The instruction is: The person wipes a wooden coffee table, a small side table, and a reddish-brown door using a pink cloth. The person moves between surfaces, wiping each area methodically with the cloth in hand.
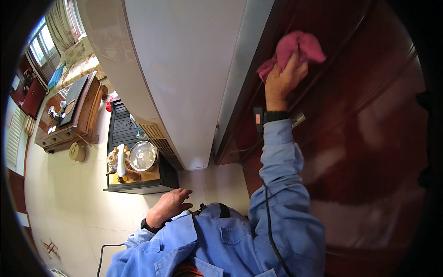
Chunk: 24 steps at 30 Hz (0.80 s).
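A pink cloth [297, 46] is bunched in my right hand [285, 78], which presses it to a dark red, glossy wooden panel [332, 149] at the right. A black strap and a small box with a cable sit at my right wrist. Low in front of my body, my left hand [170, 205] hangs with its fingers apart and holds nothing. A tall white floor-standing cabinet appliance with a vent grille [157, 138] rises beside the red panel.
Left of the appliance stands a black tea table [121, 117] bearing a round glass lid [142, 155] and a kettle. Farther left are a wooden coffee table [86, 121], a beige bin [77, 152] and a sofa [81, 67]. A cable runs along my right arm.
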Tool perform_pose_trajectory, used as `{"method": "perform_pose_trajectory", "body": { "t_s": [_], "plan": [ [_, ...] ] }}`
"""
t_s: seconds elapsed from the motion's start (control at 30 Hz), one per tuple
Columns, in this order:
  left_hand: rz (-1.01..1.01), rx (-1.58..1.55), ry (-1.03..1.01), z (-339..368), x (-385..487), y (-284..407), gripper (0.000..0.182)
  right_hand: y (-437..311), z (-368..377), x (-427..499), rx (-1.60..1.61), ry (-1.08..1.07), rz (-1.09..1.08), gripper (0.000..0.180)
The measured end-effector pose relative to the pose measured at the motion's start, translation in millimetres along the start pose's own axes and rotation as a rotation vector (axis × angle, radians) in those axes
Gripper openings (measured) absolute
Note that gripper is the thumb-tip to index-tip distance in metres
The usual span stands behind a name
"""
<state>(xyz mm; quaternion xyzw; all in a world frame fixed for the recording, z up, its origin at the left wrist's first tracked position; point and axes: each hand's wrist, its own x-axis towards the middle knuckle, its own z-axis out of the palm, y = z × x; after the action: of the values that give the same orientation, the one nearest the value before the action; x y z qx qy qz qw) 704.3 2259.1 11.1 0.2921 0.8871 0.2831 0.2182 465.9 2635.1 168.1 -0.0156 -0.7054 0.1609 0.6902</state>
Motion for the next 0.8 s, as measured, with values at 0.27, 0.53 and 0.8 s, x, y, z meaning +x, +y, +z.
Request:
{"method": "perform_pose_trajectory", "body": {
  "t_s": [0.27, 0.53, 0.8],
  "plan": [
    [0.009, 0.004, 0.033, -2.2, 0.0, 3.1, 0.047, 35.9, -43.0, -161.4, -0.067, -0.226, 0.405, 0.053],
    [0.024, 0.062, 0.005, -10.1, 11.7, 17.9, 0.047, 54.1, -53.4, -45.9, 0.104, -0.053, 0.269, 0.054],
    [-0.048, 0.052, 0.017, -8.5, 12.3, 13.2, 0.047, 91.2, -17.2, -70.3, -0.083, -0.054, 0.554, 0.055]
  ]
}}
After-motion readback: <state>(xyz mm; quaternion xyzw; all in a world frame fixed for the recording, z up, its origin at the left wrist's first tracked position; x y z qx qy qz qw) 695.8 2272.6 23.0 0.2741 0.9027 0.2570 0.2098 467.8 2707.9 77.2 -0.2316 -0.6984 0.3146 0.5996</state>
